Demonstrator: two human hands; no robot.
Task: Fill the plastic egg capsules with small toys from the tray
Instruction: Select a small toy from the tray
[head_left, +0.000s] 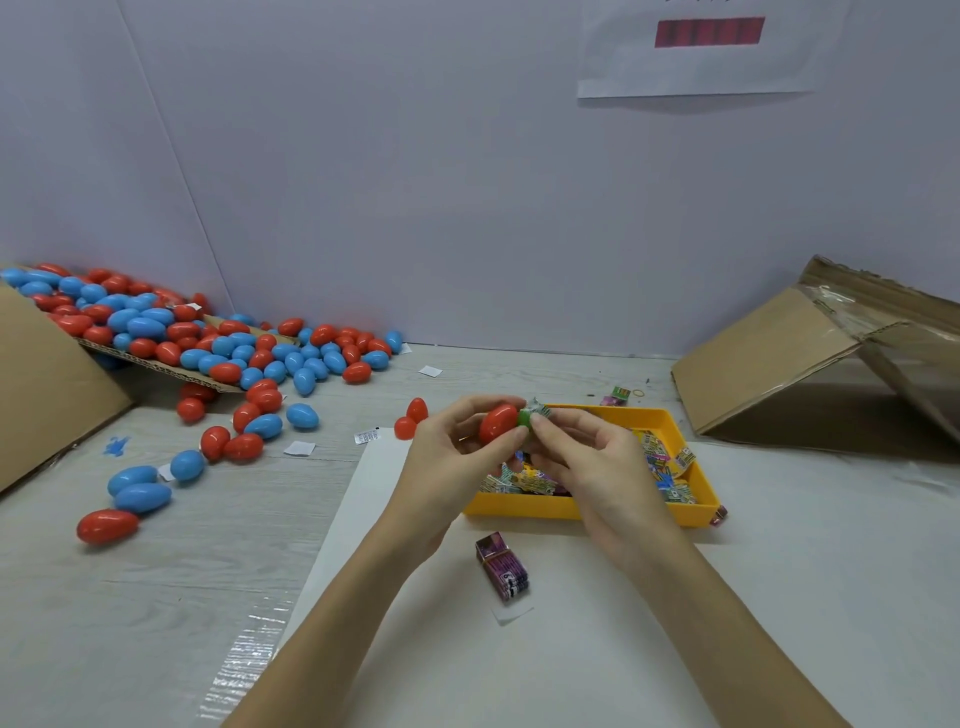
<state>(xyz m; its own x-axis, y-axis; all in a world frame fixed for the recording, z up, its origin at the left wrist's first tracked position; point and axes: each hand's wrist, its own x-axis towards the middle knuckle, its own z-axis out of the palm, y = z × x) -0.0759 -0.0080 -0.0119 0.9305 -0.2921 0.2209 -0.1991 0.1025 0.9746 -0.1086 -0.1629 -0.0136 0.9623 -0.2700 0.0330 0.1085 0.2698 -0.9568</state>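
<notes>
— Largest first?
— Pale table (156, 597), backed by a plain lilac wall (415, 182) with a white sheet (696, 52) stuck up top right.
— Next down?
— Tipped cardboard box (810, 364) at right, open side down toward the table. Another cardboard box (47, 384) at far left, spilling a heap of red and blue eggs (171, 332) across its flap and onto the table.
— Then?
— White paper mat (597, 649) in front, under both forearms. Yellow tray (524, 506) at its far edge, holding small printed toy packets (670, 460).
— And the hands?
— Left hand (457, 452) raised above the tray's near-left corner, fingers curled round a red egg half (497, 422). Right hand (592, 457) just beside it, thumb and forefinger pinching a green toy piece (524, 418) with crinkled wrapping, pressed against the open mouth of the egg half.
— Smaller bits?
— Purple packet (503, 566) lying on the mat near the tray. Two red egg halves (410, 420) on the table just left of the hands. Scattered white paper slips (300, 448) among the loose eggs. Tiny packet (618, 395) and rubber band (637, 393) beyond the tray's far rim.
</notes>
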